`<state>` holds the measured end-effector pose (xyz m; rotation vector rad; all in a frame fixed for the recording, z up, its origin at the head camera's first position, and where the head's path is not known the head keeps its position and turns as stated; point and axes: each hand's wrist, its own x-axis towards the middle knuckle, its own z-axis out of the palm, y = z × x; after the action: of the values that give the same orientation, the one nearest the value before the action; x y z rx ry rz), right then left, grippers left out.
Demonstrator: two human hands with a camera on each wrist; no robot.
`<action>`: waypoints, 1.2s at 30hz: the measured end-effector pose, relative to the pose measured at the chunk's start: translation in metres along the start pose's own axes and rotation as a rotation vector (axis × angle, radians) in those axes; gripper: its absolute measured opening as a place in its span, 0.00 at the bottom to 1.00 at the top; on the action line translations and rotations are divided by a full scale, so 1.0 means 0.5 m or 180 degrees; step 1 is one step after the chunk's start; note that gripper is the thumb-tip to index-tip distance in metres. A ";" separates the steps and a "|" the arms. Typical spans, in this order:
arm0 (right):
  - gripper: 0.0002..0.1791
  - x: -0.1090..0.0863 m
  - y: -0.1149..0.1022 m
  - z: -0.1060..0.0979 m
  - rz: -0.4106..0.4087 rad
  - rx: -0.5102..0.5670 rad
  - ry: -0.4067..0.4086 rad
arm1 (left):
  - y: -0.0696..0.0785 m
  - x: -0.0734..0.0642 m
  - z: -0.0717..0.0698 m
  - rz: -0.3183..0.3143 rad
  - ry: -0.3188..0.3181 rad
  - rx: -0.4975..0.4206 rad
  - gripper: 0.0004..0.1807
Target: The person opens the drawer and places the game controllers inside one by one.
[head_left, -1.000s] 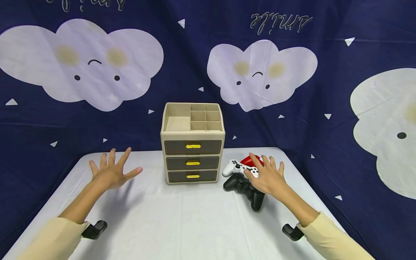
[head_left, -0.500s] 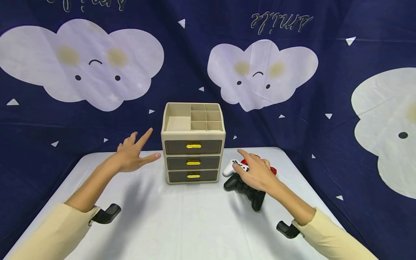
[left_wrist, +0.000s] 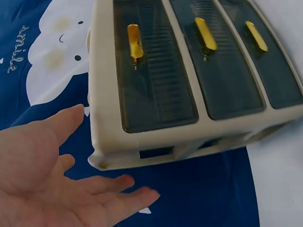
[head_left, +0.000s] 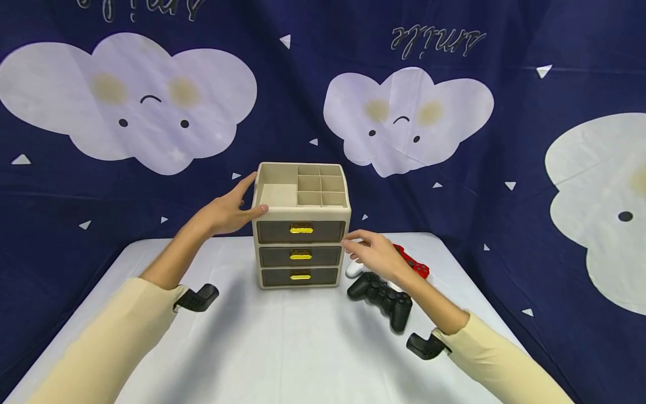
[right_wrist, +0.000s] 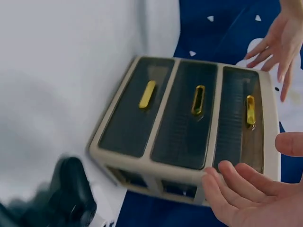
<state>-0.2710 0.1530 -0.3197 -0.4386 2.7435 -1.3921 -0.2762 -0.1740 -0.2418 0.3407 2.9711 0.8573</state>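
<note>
A cream drawer organizer (head_left: 305, 214) with three dark drawers and gold handles stands at the back of the table. My left hand (head_left: 224, 214) is at its upper left corner, thumb and fingers spread. In the left wrist view a gap shows between that hand and the organizer (left_wrist: 106, 94). Beside the organizer's right side is my right hand (head_left: 375, 255), holding nothing, its fingers loosely bent; whether the fingertips touch the side, I cannot tell. Beneath and around this hand lie a black game controller (head_left: 386, 300), a red controller (head_left: 416, 265) and a mostly covered white controller (head_left: 354, 269).
A white cloth covers the table (head_left: 282, 348). Behind it hangs a dark blue curtain (head_left: 287, 101) with cloud faces. The organizer's top has one large compartment (head_left: 278, 193) and several small ones (head_left: 321, 184).
My left hand has moved right and up to the organizer's upper left corner. The right hand has shifted left from over the controllers to the organizer's right side. Organizer and controllers stay put.
</note>
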 end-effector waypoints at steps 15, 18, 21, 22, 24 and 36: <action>0.26 0.067 -0.040 0.050 0.0561 0.1589 -0.0741 | -0.017 0.058 -0.002 -0.0287 -0.0368 -0.1236 0.44; 0.26 0.076 -0.043 0.061 0.0583 0.1717 -0.0737 | -0.023 0.062 -0.005 -0.0303 -0.0443 -0.1396 0.43; 0.25 0.087 -0.047 0.074 0.0644 0.1839 -0.0681 | -0.028 0.063 -0.004 -0.0279 -0.0503 -0.1586 0.44; 0.24 0.090 -0.050 0.079 0.0657 0.1866 -0.0653 | -0.030 0.062 -0.004 -0.0274 -0.0516 -0.1662 0.44; 0.23 0.096 -0.056 0.088 0.0662 0.1897 -0.0575 | -0.035 0.059 -0.004 -0.0243 -0.0534 -0.1817 0.44; 0.18 0.112 -0.061 0.106 0.0688 0.1986 -0.0267 | -0.071 0.059 0.004 -0.0073 -0.0505 -0.2198 0.43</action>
<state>-0.3091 0.0796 -0.3218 -0.1530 2.0516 -1.9786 -0.3119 -0.1958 -0.2616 0.3147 2.3334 1.6651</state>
